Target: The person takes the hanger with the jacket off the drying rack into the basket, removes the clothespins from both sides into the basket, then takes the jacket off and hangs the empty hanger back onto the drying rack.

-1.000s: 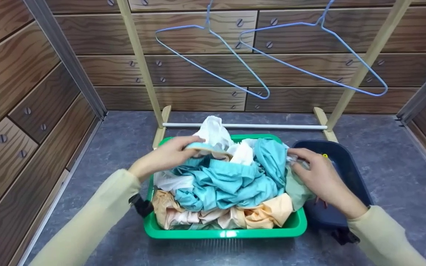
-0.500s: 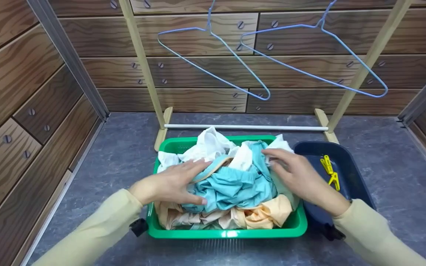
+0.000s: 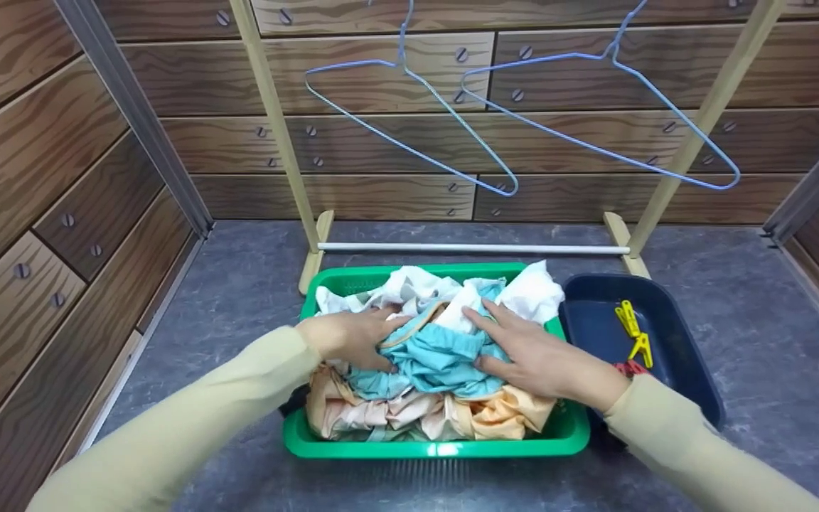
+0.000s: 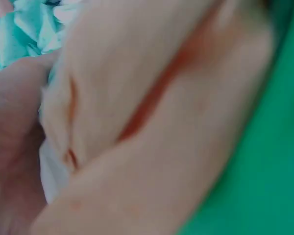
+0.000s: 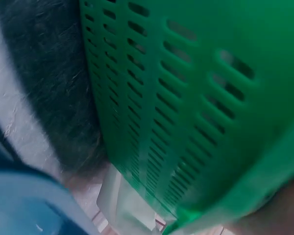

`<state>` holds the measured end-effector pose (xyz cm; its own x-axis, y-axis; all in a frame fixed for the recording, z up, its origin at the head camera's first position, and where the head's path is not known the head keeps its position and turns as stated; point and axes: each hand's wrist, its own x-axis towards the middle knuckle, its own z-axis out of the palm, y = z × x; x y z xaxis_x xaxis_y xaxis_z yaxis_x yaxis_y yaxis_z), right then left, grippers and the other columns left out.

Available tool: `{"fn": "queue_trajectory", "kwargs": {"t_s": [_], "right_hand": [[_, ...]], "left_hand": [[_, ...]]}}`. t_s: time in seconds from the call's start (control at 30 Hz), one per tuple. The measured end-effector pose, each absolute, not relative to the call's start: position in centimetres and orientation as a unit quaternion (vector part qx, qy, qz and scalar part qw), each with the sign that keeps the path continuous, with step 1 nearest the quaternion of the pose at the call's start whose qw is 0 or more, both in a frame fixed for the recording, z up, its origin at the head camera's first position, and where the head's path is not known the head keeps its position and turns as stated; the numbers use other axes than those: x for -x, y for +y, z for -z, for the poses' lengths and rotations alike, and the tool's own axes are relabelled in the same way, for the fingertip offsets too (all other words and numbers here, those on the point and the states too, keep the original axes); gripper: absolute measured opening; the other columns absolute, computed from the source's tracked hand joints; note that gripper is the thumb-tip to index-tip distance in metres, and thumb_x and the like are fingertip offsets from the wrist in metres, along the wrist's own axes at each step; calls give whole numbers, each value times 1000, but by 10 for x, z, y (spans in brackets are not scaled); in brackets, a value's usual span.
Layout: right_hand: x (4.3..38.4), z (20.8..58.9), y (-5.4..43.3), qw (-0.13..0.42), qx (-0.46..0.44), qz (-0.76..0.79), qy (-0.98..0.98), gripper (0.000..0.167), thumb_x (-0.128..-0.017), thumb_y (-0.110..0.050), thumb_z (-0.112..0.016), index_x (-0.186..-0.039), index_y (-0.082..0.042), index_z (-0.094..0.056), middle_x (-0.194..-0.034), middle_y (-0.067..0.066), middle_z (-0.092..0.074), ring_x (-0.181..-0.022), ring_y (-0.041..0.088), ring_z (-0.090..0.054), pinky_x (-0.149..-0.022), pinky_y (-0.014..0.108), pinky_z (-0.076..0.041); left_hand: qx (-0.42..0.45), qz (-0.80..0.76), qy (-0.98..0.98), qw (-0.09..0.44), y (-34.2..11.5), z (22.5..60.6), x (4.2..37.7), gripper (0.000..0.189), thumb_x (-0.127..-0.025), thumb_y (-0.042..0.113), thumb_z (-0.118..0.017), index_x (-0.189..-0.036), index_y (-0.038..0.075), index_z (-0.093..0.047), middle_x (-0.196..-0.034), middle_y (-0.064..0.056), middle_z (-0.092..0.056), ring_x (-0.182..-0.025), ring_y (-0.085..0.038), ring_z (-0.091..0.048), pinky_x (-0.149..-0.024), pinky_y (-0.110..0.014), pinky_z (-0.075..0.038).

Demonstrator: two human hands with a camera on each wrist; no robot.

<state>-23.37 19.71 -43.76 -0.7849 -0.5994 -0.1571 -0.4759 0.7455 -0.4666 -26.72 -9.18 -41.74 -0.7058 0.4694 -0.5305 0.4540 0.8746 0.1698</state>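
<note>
A green basket (image 3: 438,449) holds a heap of crumpled clothes. On top lies a turquoise garment (image 3: 445,363) with a tan-edged band, between white cloths (image 3: 532,293) behind and peach cloth (image 3: 512,412) in front. My left hand (image 3: 352,338) rests on the heap's left side, fingers spread over the turquoise garment. On the right side my right hand (image 3: 534,352) lies with fingers extended on the same garment. In the left wrist view, beige cloth (image 4: 137,103) fills most of the picture beside the palm. The right wrist view mostly shows the basket's slotted wall (image 5: 147,107).
Right of the basket stands a dark blue tray (image 3: 694,377) with yellow clothespins (image 3: 628,318) and a red one (image 3: 628,368). Behind is a wooden rack with a white lower bar (image 3: 473,248). Two blue wire hangers (image 3: 409,146) hang above. Wood-patterned walls enclose the grey floor.
My left hand has let go of the tan-edged band and come down onto the heap. The right hand has moved left from the basket's right edge onto the turquoise garment. The heap sits lower.
</note>
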Motion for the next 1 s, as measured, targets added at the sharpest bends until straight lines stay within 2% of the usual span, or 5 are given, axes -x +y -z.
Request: {"fn": "queue_trajectory", "kwargs": {"t_s": [0.3,0.5,0.63,0.87,1.0], "right_hand": [[229,444,190,146,265,172,937,69,-104,-41,-48,-159,-18,-13,-162,19,-7,-146,42,-9,-107,69,-15],[230,446,187,155,253,178,938,68,-104,-41,-47,-159,-19,-12,-162,19,-6,-146,42,-7,-108,68,-16],[231,449,186,149,253,168,941,68,-105,-37,-47,-159,-18,-11,-162,19,-6,-145,43,-9,-108,67,-17],[225,460,182,117,254,77,957,69,-104,-37,-46,-159,-13,-11,-161,21,-9,-145,44,-13,-107,69,-17],[223,462,180,102,252,85,959,68,-103,-35,-48,-158,-13,-14,-161,21,-12,-144,44,-15,-107,68,-18]], "left_hand": [[-250,36,921,297,-75,421,282,74,-100,42,-56,-157,40,-9,-163,-3,-16,-140,-28,-34,-105,-48,-37],[-256,39,920,294,-75,421,288,74,-100,39,-56,-157,40,-9,-163,-4,-16,-141,-28,-31,-105,-47,-38],[-258,34,921,289,-76,423,288,74,-100,39,-56,-157,39,-9,-163,-4,-14,-144,-28,-25,-108,-47,-34],[-272,38,928,251,-75,425,276,72,-101,39,-54,-158,35,-10,-164,-4,-9,-148,-28,-10,-114,-53,-20],[-280,-24,928,243,-87,418,263,72,-100,39,-55,-158,33,-11,-165,-2,-2,-149,-29,-6,-115,-55,-15]]}}
